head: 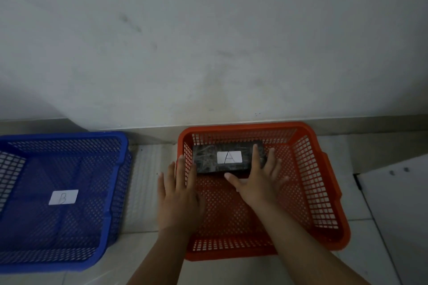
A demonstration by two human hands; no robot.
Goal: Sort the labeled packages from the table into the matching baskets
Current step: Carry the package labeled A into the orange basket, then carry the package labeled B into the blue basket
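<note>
A dark package (208, 157) with a white label marked A lies at the far end of the orange basket (324, 192). My right hand (259, 183) is inside that basket, fingers spread, its fingertips over the package's right end. Over the basket's left rim hovers my left hand (178, 194), flat with fingers apart and holding nothing. To the left stands a blue basket (111, 169) with a white label marked B (63, 196) on its bottom and no package in it.
Both baskets stand on a pale tiled floor against a grey wall (208, 41). A white board or panel (393, 203) lies at the right edge, next to the orange basket. A strip of floor separates the two baskets.
</note>
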